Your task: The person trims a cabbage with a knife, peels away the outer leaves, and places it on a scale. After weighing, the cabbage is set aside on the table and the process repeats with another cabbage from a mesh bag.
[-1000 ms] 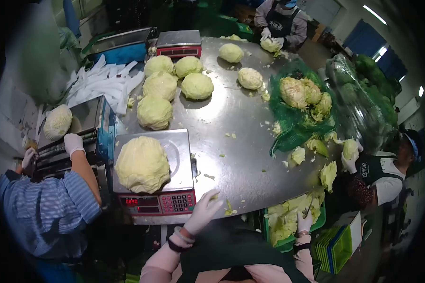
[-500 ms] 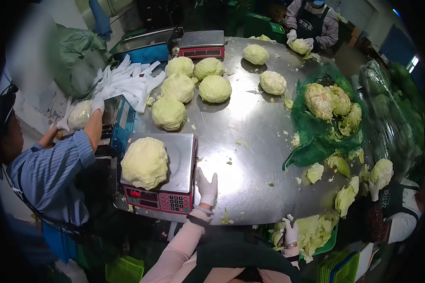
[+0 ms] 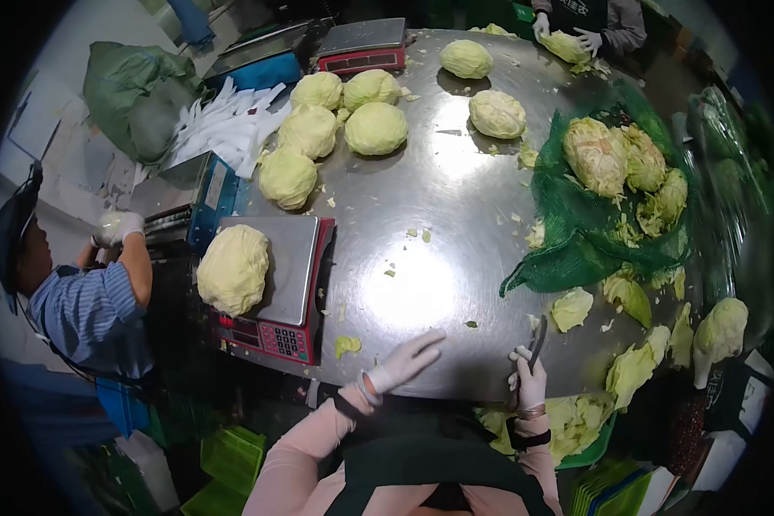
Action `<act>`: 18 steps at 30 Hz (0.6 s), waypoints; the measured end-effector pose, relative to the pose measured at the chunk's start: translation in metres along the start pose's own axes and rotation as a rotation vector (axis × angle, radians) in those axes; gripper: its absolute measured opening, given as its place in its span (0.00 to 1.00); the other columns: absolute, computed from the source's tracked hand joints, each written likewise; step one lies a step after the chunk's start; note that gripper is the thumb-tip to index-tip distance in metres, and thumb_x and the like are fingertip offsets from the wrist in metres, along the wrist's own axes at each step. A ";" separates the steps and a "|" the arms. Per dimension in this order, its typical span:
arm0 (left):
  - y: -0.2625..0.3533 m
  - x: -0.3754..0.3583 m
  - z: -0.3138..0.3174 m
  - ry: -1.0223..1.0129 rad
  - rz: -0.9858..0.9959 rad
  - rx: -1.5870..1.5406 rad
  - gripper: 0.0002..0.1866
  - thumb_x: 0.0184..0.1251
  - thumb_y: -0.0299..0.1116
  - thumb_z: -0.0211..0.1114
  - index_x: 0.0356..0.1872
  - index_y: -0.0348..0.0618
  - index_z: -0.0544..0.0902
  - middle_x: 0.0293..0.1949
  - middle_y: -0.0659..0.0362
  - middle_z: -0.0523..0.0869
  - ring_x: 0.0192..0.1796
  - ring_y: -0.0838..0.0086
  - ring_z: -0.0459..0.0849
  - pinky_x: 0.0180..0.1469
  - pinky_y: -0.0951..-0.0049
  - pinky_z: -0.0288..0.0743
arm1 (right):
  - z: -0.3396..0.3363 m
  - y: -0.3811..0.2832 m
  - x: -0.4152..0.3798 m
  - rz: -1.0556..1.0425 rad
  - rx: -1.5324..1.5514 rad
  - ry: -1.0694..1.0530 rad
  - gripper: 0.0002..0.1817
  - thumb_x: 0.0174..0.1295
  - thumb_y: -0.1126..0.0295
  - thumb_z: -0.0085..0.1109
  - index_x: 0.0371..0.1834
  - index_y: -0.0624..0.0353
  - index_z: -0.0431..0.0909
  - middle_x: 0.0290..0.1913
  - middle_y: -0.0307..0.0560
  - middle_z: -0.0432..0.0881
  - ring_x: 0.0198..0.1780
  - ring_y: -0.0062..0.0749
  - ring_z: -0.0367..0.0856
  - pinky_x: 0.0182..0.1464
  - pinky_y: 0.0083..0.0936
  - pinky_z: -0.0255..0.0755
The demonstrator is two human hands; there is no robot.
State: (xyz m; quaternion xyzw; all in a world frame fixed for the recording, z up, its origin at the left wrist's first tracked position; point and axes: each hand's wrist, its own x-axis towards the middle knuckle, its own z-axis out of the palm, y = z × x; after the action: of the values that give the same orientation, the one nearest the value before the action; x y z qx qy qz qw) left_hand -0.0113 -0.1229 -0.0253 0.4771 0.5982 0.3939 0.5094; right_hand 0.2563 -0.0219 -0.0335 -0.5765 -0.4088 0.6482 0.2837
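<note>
My left hand (image 3: 408, 359), in a white glove, is just over the near edge of the metal table (image 3: 421, 224). Its fingers stretch to the right and nothing is in them. In my right hand (image 3: 529, 378), also gloved, is a knife (image 3: 538, 340) with its dark blade pointing up and away from me. To the left, a trimmed pale cabbage (image 3: 234, 270) rests on the red digital scale (image 3: 294, 275), over the left part of its pan. A small leaf scrap (image 3: 347, 346) lies between the scale and my left hand.
Several cabbages (image 3: 308, 132) are grouped beyond the scale. Untrimmed cabbages (image 3: 595, 157) lie on a green net bag (image 3: 559, 245) at right. Loose leaves fill a green crate (image 3: 598, 443) below my right hand. Co-workers (image 3: 86, 310) handle cabbages at the left, far and right sides.
My left hand has left the scale's side and moved right. My right hand has risen with the knife to the table edge. The view has shifted; the cabbage remains on the scale.
</note>
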 end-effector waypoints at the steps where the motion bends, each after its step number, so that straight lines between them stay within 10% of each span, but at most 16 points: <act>1: 0.007 -0.009 0.011 0.108 0.200 0.225 0.23 0.64 0.39 0.59 0.57 0.38 0.72 0.60 0.47 0.72 0.64 0.54 0.69 0.68 0.62 0.57 | -0.005 0.000 0.003 -0.012 0.011 0.012 0.16 0.65 0.71 0.50 0.54 0.67 0.71 0.39 0.46 0.82 0.18 0.16 0.71 0.18 0.12 0.63; 5: 0.009 -0.052 -0.013 0.845 -0.112 0.237 0.23 0.59 0.33 0.62 0.54 0.34 0.72 0.60 0.43 0.70 0.66 0.51 0.63 0.68 0.58 0.52 | -0.027 -0.012 0.012 -0.004 0.004 0.046 0.17 0.63 0.69 0.53 0.52 0.67 0.72 0.37 0.45 0.82 0.18 0.17 0.71 0.18 0.13 0.64; 6: -0.036 -0.065 -0.022 0.971 -0.102 0.661 0.26 0.61 0.33 0.60 0.59 0.33 0.67 0.65 0.41 0.63 0.69 0.49 0.56 0.70 0.56 0.48 | -0.033 -0.009 0.017 -0.013 -0.045 0.020 0.17 0.63 0.69 0.53 0.52 0.67 0.72 0.36 0.44 0.82 0.18 0.17 0.72 0.19 0.14 0.65; 10: -0.062 -0.073 -0.010 0.769 -0.140 0.806 0.31 0.62 0.36 0.59 0.64 0.34 0.62 0.68 0.42 0.57 0.71 0.47 0.49 0.71 0.54 0.43 | -0.035 0.000 0.028 -0.057 -0.010 -0.032 0.17 0.63 0.69 0.52 0.53 0.66 0.72 0.37 0.44 0.82 0.19 0.17 0.73 0.20 0.13 0.66; 16: -0.008 -0.003 0.055 -0.518 0.142 0.024 0.28 0.67 0.44 0.55 0.64 0.41 0.65 0.61 0.44 0.70 0.64 0.56 0.67 0.67 0.65 0.57 | -0.027 0.004 0.017 -0.019 0.116 -0.113 0.16 0.65 0.69 0.50 0.53 0.65 0.72 0.40 0.46 0.82 0.21 0.17 0.74 0.21 0.13 0.67; 18: 0.008 0.009 0.047 -0.517 0.129 0.033 0.28 0.68 0.44 0.55 0.64 0.40 0.65 0.61 0.45 0.71 0.64 0.57 0.69 0.66 0.65 0.59 | -0.033 -0.003 0.011 -0.007 0.149 -0.019 0.16 0.65 0.69 0.50 0.53 0.66 0.72 0.40 0.47 0.82 0.20 0.17 0.74 0.20 0.13 0.67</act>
State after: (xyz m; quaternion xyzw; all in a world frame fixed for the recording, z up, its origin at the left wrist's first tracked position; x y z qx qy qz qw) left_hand 0.0366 -0.1125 -0.0274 0.6071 0.4229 0.2807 0.6113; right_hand 0.2862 -0.0051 -0.0368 -0.5461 -0.3640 0.6812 0.3244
